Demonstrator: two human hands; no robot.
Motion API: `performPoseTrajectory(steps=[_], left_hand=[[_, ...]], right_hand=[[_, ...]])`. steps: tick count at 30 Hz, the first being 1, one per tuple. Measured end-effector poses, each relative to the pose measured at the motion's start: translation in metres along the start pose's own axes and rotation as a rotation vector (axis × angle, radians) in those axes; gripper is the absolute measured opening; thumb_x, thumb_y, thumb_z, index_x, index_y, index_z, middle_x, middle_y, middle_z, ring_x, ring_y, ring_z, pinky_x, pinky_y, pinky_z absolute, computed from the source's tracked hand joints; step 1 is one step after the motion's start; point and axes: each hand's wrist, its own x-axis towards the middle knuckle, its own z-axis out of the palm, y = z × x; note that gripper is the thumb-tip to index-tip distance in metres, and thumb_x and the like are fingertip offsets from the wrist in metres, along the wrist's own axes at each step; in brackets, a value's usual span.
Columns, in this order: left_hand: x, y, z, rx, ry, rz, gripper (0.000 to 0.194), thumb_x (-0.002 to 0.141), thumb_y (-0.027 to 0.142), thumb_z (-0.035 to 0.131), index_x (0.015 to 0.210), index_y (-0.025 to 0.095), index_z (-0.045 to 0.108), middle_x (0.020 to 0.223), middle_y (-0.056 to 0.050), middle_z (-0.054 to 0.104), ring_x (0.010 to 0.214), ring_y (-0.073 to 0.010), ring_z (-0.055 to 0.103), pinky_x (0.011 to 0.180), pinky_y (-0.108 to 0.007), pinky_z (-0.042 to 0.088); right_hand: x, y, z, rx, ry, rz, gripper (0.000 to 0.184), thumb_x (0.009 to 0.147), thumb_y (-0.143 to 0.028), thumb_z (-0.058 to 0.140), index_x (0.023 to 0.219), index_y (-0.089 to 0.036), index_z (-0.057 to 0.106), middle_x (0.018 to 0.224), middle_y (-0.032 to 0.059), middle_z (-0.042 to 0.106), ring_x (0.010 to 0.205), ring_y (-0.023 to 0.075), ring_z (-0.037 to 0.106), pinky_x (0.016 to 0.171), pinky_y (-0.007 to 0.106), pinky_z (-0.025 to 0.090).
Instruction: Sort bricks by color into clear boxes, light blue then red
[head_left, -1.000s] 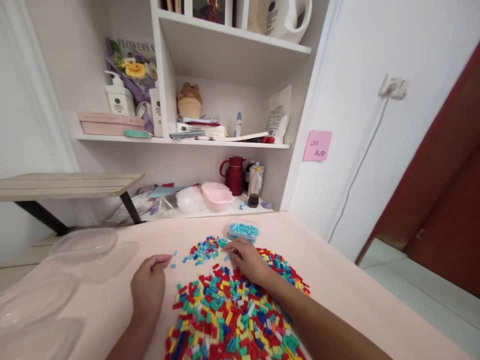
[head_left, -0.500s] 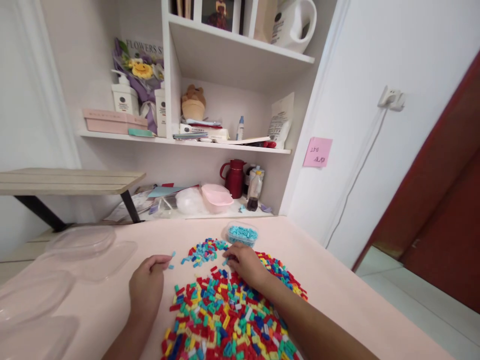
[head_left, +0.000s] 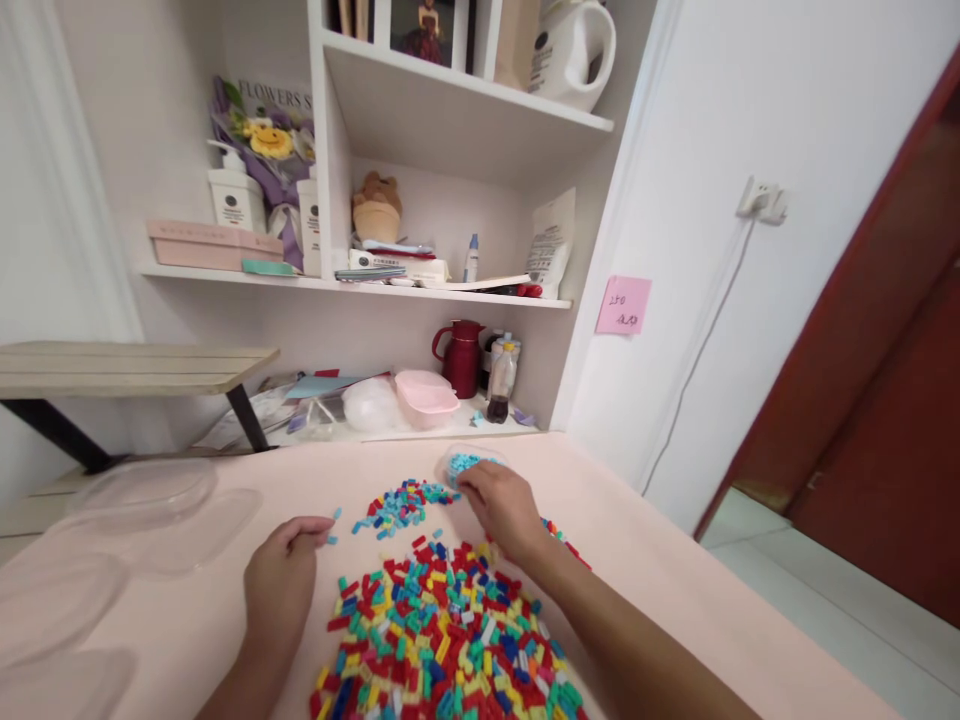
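My left hand (head_left: pixel 283 575) rests on the pink tabletop at the left, its thumb and fingers pressed together. Two small light blue toy bricks (head_left: pixel 337 513) lie right by those fingertips; whether anything is pinched between them is hidden. My right hand (head_left: pixel 501 505) has its fingers bent together at the front edge of a clear plastic tub (head_left: pixel 448 470) of light blue bricks. What its fingertips hold, if anything, I cannot make out. Left of it is a small pile of mostly light blue bricks (head_left: pixel 401 507). A large heap of mixed-colour bricks (head_left: pixel 450 630) spreads between my forearms.
Clear plastic lids or tubs (head_left: pixel 142 490) lie along the table's left side. Behind the table, a shelf holds a pink bowl (head_left: pixel 426 398), a red jug (head_left: pixel 463 360) and a bottle of dark liquid (head_left: pixel 501 385). A small wooden stand (head_left: pixel 135 367) is at the left.
My right hand has moved from beside the small pile up and away to the tub's edge, covering part of it. My left hand keeps its place. The view has shifted slightly.
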Motion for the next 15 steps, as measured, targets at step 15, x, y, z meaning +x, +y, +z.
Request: performPoseTrajectory(steps=[15], left_hand=[[0.0,-0.001,0.002,0.022,-0.055,0.037,0.026,0.064,0.024,0.045,0.07,0.023,0.07,0.076,-0.004,0.076,0.084,-0.0267,0.07,0.085,-0.038,0.048]], right_hand=[[0.004,0.032,-0.012,0.262,0.29,0.205,0.03,0.092,-0.027,0.045,0.107,-0.022,0.07,0.104,0.0069,0.072,0.089,0.0211,0.066,0.083,0.034,0.05]])
